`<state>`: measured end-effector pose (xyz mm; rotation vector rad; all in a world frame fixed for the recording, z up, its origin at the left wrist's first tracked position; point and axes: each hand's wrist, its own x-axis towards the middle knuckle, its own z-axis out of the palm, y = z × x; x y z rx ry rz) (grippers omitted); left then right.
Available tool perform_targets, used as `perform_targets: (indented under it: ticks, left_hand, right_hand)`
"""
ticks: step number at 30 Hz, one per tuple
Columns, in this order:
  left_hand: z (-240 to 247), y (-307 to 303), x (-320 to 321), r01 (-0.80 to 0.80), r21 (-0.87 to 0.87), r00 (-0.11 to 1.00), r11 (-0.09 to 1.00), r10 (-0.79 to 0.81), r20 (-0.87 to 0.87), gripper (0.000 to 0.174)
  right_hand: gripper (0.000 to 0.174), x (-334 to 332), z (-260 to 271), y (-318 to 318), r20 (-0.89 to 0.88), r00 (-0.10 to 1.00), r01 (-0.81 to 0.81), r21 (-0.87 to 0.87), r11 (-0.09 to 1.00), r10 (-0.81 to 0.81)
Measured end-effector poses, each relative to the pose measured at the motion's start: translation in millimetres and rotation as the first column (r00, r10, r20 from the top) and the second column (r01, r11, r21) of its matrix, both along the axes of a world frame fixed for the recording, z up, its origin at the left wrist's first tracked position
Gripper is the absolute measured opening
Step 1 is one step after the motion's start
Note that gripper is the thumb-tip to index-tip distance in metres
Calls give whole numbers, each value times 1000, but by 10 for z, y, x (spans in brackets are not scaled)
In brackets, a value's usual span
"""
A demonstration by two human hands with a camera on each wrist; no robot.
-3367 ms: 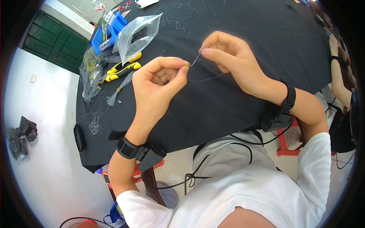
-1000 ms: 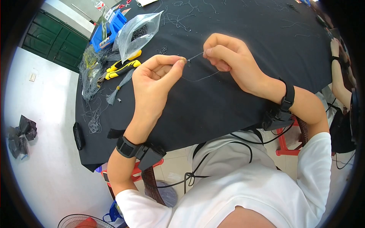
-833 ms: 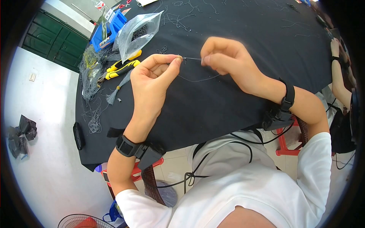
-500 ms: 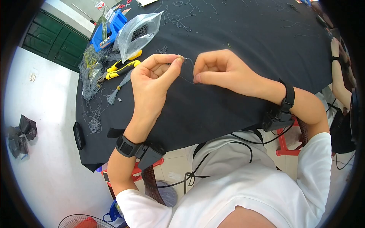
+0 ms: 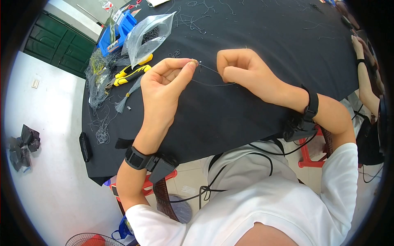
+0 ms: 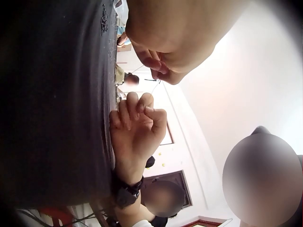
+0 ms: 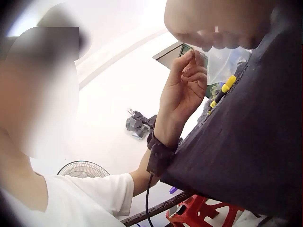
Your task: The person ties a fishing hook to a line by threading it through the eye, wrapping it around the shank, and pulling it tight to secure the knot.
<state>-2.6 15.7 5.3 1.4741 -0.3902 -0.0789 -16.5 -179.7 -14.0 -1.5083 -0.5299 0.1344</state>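
1. Both hands are up and close together over the black tabletop (image 5: 262, 28); the left hand (image 5: 164, 84) is curled, thumb and forefinger nipped on the end of a thin dark line (image 5: 208, 68); something tiny sits at that pinch, too small to name.
2. At 3 o'clock of it comes the right hand (image 5: 242, 69), fingers folded in, pinching the same line further along; so both are gripping it and neither is free.
3. As for the line itself, one short strand runs from the left pinch towards 4 o'clock into the right fingers; a second, slack bow sags below at 6 o'clock, just over the cloth; I cannot tell whether it touches.
4. Progress, as I judge it: the line is picked up, held at two places and thrown into a loop; that much looks done. No snug knot shows and the slack is not drawn in, so I'd call this roughly midway, with the tightening left.
5. Round about: a clear plastic bag (image 5: 147, 37) lies at 11 o'clock of the left hand; yellow-handled pliers (image 5: 131, 74) lie at 9 o'clock; a grey tangle of netting (image 5: 98, 78) lies beyond them at the tabletop's rim; a blue bin (image 5: 119, 30) sits just past the bag; another person's arm (image 5: 363, 74) is at the far 3 o'clock edge.
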Motion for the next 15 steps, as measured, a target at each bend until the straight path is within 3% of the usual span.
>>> perform_targets:
  ticks: [10,15]
  left_hand:
    - [-1,2,-6,4,44,1000,999,-5,18,12]
    - [-4,0,-6,18,28,1000,999,-18,10,13]
  right_hand:
    - [13,-12,-8,29,86,994,-77,141,987,65]
    - [10,-27,20,40,-65,980,-191,-92,977,185]
